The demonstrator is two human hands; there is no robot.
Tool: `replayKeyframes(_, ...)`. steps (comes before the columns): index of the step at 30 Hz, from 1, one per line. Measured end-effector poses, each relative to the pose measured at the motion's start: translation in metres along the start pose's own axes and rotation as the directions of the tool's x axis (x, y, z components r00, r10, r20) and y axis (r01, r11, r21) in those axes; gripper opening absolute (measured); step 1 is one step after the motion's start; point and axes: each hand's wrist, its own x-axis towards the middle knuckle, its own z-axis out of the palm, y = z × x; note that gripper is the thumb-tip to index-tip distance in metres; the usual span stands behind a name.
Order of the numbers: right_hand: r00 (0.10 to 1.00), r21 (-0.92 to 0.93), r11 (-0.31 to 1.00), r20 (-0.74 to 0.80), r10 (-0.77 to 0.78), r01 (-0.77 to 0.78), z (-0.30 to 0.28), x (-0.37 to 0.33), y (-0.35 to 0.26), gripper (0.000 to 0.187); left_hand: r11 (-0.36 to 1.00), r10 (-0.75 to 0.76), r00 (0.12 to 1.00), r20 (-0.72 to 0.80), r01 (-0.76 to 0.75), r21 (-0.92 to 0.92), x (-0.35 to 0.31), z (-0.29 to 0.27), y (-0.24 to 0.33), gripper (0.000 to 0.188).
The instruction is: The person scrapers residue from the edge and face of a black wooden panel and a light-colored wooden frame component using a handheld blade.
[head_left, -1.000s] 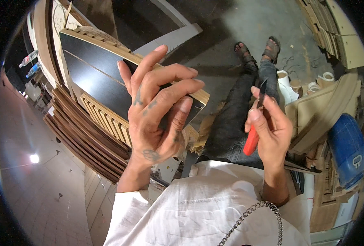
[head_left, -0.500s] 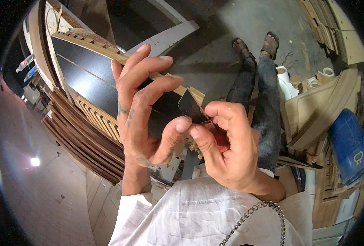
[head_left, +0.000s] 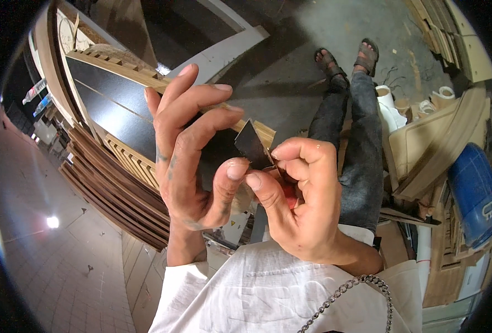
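Note:
Pinched between the thumb and curled fingers of my right hand (head_left: 307,205) is a thin dark flat piece (head_left: 251,145) with a pointed corner sticking up. Part of something red (head_left: 290,195) shows inside the same palm; its kind is hidden. My left hand (head_left: 193,150) is raised beside it, palm facing right, fingers spread and bent. The left thumb tip comes right up to the right thumb at the lower edge of the dark piece. I cannot tell whether that thumb touches the piece.
A black panel with light wood edges (head_left: 110,105) lies beyond my left hand, with stacked curved brown strips (head_left: 113,194) nearby. At right are a blue plastic container (head_left: 475,194), a beige bin (head_left: 423,144), white rolls (head_left: 386,100) and wooden boards (head_left: 448,147). My sandalled feet stand on concrete floor.
Both hands have shifted slightly left together with the dark piece. The left thumb and the right pinch keep nearly the same pose.

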Motion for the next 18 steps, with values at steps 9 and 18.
replayKeyframes(9, 1.000, 0.047, 0.999, 0.010, 0.001, -0.002, 0.0016, -0.0012, 0.0036, 0.038, 0.999, -0.032, 0.999, 0.018, 0.032, 0.010, -0.0006, -0.0017, 0.0019, 0.050)
replayKeyframes(18, 1.000, 0.015, 1.000, 0.019, 0.006, -0.006, -0.0013, -0.0020, 0.0039, 0.038, 0.999, -0.031, 0.999, 0.010, 0.031, 0.020, 0.0002, 0.0004, 0.0035, 0.049)
